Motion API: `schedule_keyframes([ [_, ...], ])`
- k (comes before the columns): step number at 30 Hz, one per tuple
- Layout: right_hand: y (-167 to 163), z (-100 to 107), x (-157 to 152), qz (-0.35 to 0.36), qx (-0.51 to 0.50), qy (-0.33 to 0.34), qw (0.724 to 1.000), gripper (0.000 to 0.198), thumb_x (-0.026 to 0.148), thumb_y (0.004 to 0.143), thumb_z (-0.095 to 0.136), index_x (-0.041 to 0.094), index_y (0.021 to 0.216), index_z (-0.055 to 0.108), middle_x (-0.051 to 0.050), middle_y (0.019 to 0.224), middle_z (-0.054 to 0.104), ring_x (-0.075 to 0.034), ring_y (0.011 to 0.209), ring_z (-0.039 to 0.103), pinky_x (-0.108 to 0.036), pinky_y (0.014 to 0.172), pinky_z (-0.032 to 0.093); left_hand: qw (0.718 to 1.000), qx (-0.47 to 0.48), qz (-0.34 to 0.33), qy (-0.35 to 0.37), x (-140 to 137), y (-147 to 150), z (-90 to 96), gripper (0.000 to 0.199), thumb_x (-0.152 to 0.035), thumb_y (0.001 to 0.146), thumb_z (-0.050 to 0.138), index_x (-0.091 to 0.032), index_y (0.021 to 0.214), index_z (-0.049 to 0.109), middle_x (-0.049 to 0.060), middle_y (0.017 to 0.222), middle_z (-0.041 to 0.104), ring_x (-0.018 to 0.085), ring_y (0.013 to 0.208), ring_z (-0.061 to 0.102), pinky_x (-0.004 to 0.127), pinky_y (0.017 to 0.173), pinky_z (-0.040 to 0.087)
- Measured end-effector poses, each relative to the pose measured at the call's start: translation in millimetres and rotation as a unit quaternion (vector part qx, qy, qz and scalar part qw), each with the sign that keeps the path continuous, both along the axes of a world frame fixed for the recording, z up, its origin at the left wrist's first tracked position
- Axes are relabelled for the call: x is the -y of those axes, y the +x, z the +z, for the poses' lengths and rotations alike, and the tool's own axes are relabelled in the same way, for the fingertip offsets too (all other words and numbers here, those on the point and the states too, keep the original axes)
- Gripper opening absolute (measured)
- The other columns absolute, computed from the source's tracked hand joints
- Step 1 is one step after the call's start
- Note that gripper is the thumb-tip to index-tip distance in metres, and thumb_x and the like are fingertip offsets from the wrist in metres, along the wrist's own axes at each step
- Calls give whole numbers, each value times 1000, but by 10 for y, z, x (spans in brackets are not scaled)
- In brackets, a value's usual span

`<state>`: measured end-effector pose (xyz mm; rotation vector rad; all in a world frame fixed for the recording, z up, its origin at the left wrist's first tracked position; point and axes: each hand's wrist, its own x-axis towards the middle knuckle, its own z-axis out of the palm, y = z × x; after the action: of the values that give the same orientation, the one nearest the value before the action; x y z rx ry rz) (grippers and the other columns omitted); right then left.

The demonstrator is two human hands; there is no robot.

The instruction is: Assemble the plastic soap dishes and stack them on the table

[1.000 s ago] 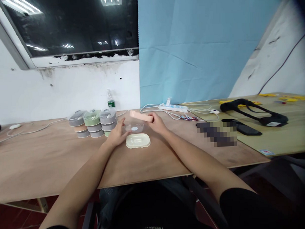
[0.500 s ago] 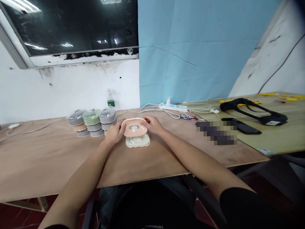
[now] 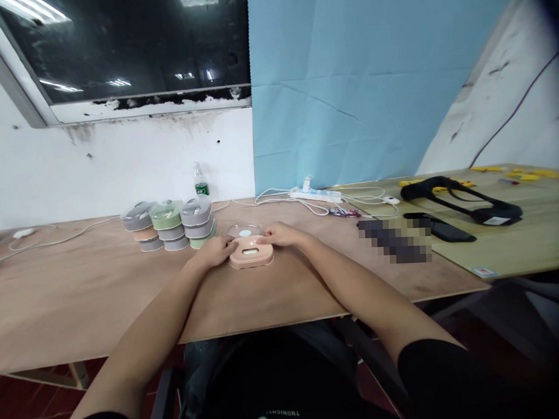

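Observation:
A peach plastic box cover [image 3: 258, 253] with an oval slot lies over a pale base, whose thin rim shows along its lower edge. Behind the slot stands a clear flap [image 3: 237, 230] with a round white sticker, tilted up. My left hand [image 3: 218, 251] closes on the cover's left side, fingers bent around its edge. On the far right corner, my right hand [image 3: 281, 235] grips the same cover, its thumb on top and its other fingers curled. Most of the base is hidden beneath the cover.
Stacks of grey, green and peach boxes with clear lids [image 3: 166, 214] stand to the left. Behind them is a bottle with a green label [image 3: 201, 187]. A white power strip [image 3: 316, 195] with cables lies at the back. Black equipment [image 3: 465, 204] rests on the right-hand table.
The peach cover has come down from a tilt above the pale base and now lies flat over it. Its clear flap now stands up behind. Both hands have lowered with it.

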<state>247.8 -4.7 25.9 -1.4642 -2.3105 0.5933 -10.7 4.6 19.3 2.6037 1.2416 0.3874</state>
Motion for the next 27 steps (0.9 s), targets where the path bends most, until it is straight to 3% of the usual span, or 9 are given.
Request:
schedule_keyframes([
  [4, 14, -65, -41, 4, -10, -12, 1000, 49, 59, 73, 59, 18, 52, 43, 7, 46, 36, -7, 48, 33, -22, 49, 22, 1000, 6, 7, -26, -38, 21, -41, 46, -50, 90, 34, -22, 103, 67, 6, 102, 70, 21, 88, 63, 28, 72, 44],
  [7, 7, -130, -64, -25, -24, 51, 998, 45, 57, 71, 62, 17, 57, 51, 6, 50, 44, -8, 50, 38, -21, 50, 24, 999, 22, 36, -24, -33, 14, -49, 47, -53, 88, 38, -22, 115, 62, 7, 105, 69, 22, 91, 63, 28, 73, 45],
  [10, -8, -190, -90, -61, -59, 135, 987, 38, 53, 74, 63, 17, 84, 64, 3, 61, 55, -10, 56, 46, -21, 53, 29, 998, 19, 62, -5, -9, 3, -41, 53, -58, 87, 39, -20, 118, 60, 8, 100, 69, 23, 88, 64, 30, 72, 45],
  [12, -11, -220, -110, -53, -66, 144, 986, 39, 51, 81, 56, 19, 102, 65, 2, 68, 61, -12, 60, 50, -21, 57, 32, 997, 22, 72, 3, 9, 1, -28, 57, -60, 87, 38, -19, 120, 58, 9, 98, 70, 24, 88, 64, 31, 74, 46],
  [15, 12, -243, -144, -30, -23, 110, 993, 38, 48, 89, 44, 19, 90, 69, -2, 74, 66, -14, 66, 55, -22, 60, 34, 995, 44, 83, 25, 29, 4, -1, 57, -59, 91, 29, -20, 123, 56, 10, 109, 68, 26, 100, 62, 33, 84, 45],
  [18, 73, -250, -184, -54, 16, 111, 992, 38, 38, 92, 39, 18, 76, 68, -4, 81, 69, -15, 73, 58, -23, 62, 35, 991, 77, 104, 46, 40, -3, 16, 56, -54, 93, 23, -21, 130, 49, 10, 117, 65, 28, 109, 59, 38, 91, 42],
  [22, 197, -267, -245, -109, 21, 112, 988, 22, 20, 84, 46, 19, 82, 68, -3, 89, 71, -15, 78, 59, -22, 65, 37, 986, 101, 122, 52, 41, -27, 14, 50, -37, 94, 23, -20, 138, 40, 9, 108, 67, 28, 103, 61, 39, 86, 45],
  [27, 314, -300, -307, -126, -4, 108, 986, 23, 14, 78, 47, 19, 85, 68, -3, 91, 70, -16, 81, 60, -22, 69, 40, 979, 99, 156, 83, 35, -16, 37, 59, -29, 91, 30, -15, 148, 22, 13, 106, 67, 30, 97, 63, 38, 83, 45],
])
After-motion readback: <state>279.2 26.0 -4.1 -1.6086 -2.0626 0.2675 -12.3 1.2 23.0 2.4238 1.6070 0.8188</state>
